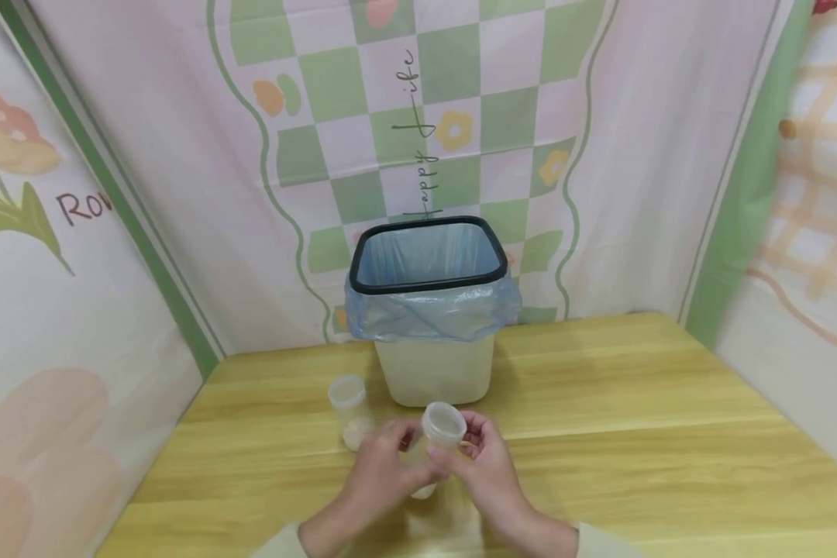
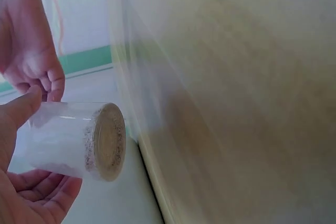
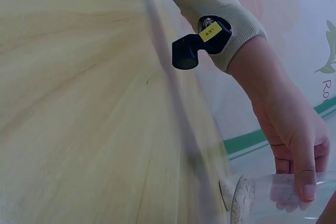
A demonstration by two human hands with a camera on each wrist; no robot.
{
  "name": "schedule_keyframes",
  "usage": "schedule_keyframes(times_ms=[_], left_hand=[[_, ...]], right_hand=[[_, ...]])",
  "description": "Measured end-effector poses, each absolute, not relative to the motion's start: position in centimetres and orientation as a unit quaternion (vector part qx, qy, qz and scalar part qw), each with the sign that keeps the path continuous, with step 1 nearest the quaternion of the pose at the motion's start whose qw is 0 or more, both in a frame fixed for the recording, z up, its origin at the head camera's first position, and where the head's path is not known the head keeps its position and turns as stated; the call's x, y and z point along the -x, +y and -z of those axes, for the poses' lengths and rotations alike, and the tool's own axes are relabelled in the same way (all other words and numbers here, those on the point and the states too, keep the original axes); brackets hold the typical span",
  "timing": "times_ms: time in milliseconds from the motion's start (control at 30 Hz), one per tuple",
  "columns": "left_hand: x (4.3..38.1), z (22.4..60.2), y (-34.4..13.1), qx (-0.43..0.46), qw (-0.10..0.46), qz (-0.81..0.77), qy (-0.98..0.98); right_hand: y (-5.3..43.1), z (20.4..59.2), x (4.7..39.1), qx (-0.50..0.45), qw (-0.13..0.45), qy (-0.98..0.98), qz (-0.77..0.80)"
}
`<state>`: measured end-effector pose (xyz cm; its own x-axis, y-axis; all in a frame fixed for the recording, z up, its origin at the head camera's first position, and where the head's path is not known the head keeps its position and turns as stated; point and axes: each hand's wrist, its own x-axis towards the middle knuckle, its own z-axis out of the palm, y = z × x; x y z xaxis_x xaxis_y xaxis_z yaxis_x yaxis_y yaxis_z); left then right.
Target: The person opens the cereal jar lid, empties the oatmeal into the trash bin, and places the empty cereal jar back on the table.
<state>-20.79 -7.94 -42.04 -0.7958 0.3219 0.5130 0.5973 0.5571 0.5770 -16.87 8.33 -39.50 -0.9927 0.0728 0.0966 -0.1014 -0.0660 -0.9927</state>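
Note:
A clear plastic jar (image 1: 443,423) with a translucent round lid is held above the table between both hands. My left hand (image 1: 385,466) grips its body, with the thumb (image 3: 305,184) on the near side and the fingers around the far side. At the jar's upper end, just under the lid, my right hand (image 1: 487,471) holds it between thumb and fingers. In the left wrist view the jar's base (image 2: 110,142) shows, with small specks around its edge. Left of the hands stands a second lidded clear jar (image 1: 349,394) with pale contents low inside.
Behind the hands stands a cream bin (image 1: 435,372) with a black rim (image 1: 428,288) and a blue plastic liner (image 1: 432,314). It is on a wood-grain table (image 1: 635,434), close to a patterned curtain (image 1: 453,93) at the back.

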Motion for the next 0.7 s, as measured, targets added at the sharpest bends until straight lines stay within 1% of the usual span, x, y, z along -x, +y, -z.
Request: schedule_keyframes(times_ms=[267,467,533,700], left_hand=[[20.3,42.0,-7.6,0.25,0.172,0.368,-0.879],[20.2,41.9,-7.7,0.26,0.166,0.372,-0.875],[20.2,41.8,-7.8,0.261,0.153,0.383,-0.873],[20.6,41.4,-8.5,0.278,0.091,0.436,-0.851]], right_hand=[[8.1,39.8,17.1,0.012,0.062,-0.687,-0.724],[8.4,39.8,17.3,0.008,0.05,-0.685,-0.727],[8.7,39.7,17.4,-0.005,0.042,-0.681,-0.731],[9.8,39.3,17.8,-0.062,0.016,-0.673,-0.737]])
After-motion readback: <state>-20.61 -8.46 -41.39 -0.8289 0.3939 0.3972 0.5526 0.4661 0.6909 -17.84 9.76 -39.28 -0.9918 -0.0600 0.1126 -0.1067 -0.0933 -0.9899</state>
